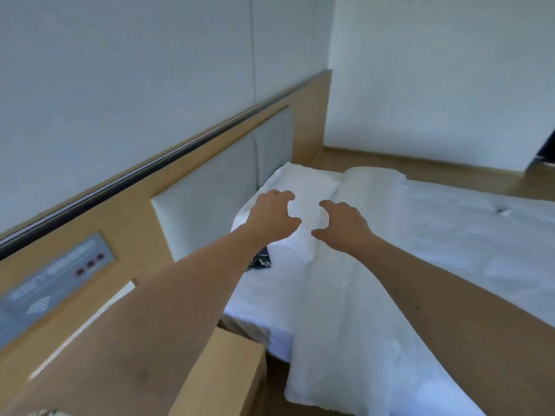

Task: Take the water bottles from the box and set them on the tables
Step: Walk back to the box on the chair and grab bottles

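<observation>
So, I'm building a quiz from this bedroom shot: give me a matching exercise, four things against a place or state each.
Things:
1. left hand
2. pillow
3. control panel
4. dark item

Places or states:
A. set in the wooden headboard
B. lying on the sheet under the left forearm
C. at the head of the bed
D. fingers curled, holding nothing

Pairs: 1-D, 2-C, 3-A, 4-B
</observation>
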A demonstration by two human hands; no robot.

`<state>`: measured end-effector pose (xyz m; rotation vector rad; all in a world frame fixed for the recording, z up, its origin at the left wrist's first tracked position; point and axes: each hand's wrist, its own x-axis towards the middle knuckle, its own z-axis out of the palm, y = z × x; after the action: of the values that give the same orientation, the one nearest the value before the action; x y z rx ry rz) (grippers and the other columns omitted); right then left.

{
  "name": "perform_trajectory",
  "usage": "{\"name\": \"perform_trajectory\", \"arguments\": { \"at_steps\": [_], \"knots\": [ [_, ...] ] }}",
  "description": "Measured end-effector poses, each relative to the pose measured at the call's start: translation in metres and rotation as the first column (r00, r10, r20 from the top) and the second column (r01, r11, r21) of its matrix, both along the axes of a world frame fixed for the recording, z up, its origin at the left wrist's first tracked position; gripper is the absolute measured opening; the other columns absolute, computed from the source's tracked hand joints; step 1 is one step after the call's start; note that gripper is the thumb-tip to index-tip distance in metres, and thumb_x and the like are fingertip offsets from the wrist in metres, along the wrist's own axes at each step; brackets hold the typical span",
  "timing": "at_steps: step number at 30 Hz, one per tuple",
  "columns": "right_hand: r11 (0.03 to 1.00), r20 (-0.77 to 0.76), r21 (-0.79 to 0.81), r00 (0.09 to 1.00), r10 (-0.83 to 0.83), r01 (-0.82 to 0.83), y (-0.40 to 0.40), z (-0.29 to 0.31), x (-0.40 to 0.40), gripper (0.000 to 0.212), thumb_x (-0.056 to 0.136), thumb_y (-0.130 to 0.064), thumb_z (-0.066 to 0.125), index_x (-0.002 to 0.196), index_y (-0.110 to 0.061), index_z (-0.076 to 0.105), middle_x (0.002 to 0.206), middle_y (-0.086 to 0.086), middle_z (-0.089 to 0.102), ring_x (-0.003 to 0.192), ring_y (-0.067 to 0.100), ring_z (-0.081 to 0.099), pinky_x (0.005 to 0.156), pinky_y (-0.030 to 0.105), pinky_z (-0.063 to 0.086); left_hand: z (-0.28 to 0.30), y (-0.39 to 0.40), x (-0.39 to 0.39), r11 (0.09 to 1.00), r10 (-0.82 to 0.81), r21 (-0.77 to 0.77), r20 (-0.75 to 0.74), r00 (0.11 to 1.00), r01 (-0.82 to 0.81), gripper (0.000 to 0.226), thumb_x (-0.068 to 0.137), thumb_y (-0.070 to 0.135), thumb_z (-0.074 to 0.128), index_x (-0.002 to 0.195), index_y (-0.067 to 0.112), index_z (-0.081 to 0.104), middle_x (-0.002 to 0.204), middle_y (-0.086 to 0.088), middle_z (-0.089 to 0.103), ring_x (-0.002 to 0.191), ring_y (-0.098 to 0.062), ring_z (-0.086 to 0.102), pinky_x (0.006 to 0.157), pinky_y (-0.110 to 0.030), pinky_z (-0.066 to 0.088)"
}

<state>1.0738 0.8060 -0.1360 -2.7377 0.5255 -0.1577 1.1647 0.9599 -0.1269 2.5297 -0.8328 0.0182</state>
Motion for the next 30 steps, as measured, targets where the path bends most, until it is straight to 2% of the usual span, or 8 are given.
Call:
{"name": "perform_trajectory", "arguments": {
  "at_steps": [3, 7, 15, 19, 25, 30],
  "knots": [
    [0.982, 0.030, -0.036, 0.983, -0.184, 0.185, -0.077, 0.014, -0.067, 0.075, 0.089, -0.047, 0.067, 0.153, -0.027, 0.034, 0.143, 0.007, 0.049, 0.133, 0.032, 0.045, 0.102, 0.044, 0.041, 0.016, -0.099, -0.045, 0.983, -0.182, -0.012, 0.038, 0.983, 0.182, 0.065, 0.085, 0.037, 0.071, 0.145, 0.023, 0.050, 0.146, -0.005, 0.052, 0.137, -0.026, 0.043, 0.108, -0.038, 0.040],
    [0.918, 0.049, -0.077, 0.921, -0.387, 0.390, -0.180, 0.026, -0.174, 0.079, 0.090, -0.050, 0.068, 0.155, -0.027, 0.031, 0.146, 0.008, 0.047, 0.134, 0.032, 0.043, 0.105, 0.045, 0.040, 0.029, -0.233, -0.132, 0.916, -0.397, -0.036, 0.053, 0.916, 0.399, 0.066, 0.085, 0.036, 0.071, 0.146, 0.023, 0.048, 0.149, -0.006, 0.047, 0.140, -0.026, 0.039, 0.110, -0.039, 0.039],
    [0.705, 0.052, -0.134, 0.716, -0.696, 0.696, -0.346, 0.047, -0.411, 0.079, 0.089, -0.049, 0.069, 0.155, -0.029, 0.030, 0.147, 0.006, 0.047, 0.134, 0.032, 0.044, 0.104, 0.046, 0.043, 0.036, -0.461, -0.339, 0.723, -0.684, -0.080, 0.051, 0.728, 0.686, 0.066, 0.084, 0.037, 0.073, 0.145, 0.021, 0.050, 0.147, -0.006, 0.050, 0.136, -0.028, 0.043, 0.105, -0.037, 0.041],
    [0.546, 0.044, -0.136, 0.555, -0.831, 0.827, -0.399, 0.051, -0.526, 0.074, 0.086, -0.046, 0.071, 0.149, -0.029, 0.037, 0.139, 0.006, 0.052, 0.129, 0.032, 0.047, 0.102, 0.045, 0.046, 0.036, -0.544, -0.454, 0.571, -0.817, -0.082, 0.048, 0.575, 0.817, 0.067, 0.084, 0.037, 0.073, 0.144, 0.018, 0.050, 0.145, -0.007, 0.052, 0.135, -0.028, 0.045, 0.104, -0.039, 0.044],
    [0.286, 0.041, -0.105, 0.292, -0.956, 0.952, -0.457, 0.046, -0.672, 0.074, 0.083, -0.045, 0.072, 0.148, -0.029, 0.038, 0.137, 0.007, 0.052, 0.128, 0.033, 0.046, 0.098, 0.046, 0.043, 0.046, -0.644, -0.604, 0.286, -0.957, -0.043, 0.033, 0.288, 0.957, 0.059, 0.085, 0.036, 0.068, 0.140, 0.020, 0.051, 0.141, -0.008, 0.052, 0.128, -0.031, 0.048, 0.099, -0.043, 0.048],
    [0.058, 0.042, -0.092, 0.062, -0.997, 0.994, -0.508, 0.044, -0.769, 0.078, 0.080, -0.043, 0.073, 0.148, -0.029, 0.038, 0.137, 0.009, 0.051, 0.131, 0.033, 0.044, 0.101, 0.047, 0.041, 0.047, -0.729, -0.711, 0.071, -0.995, -0.046, 0.061, 0.074, 0.996, 0.066, 0.087, 0.035, 0.070, 0.146, 0.020, 0.046, 0.149, -0.007, 0.042, 0.137, -0.028, 0.040, 0.108, -0.039, 0.039]
  ]
}}
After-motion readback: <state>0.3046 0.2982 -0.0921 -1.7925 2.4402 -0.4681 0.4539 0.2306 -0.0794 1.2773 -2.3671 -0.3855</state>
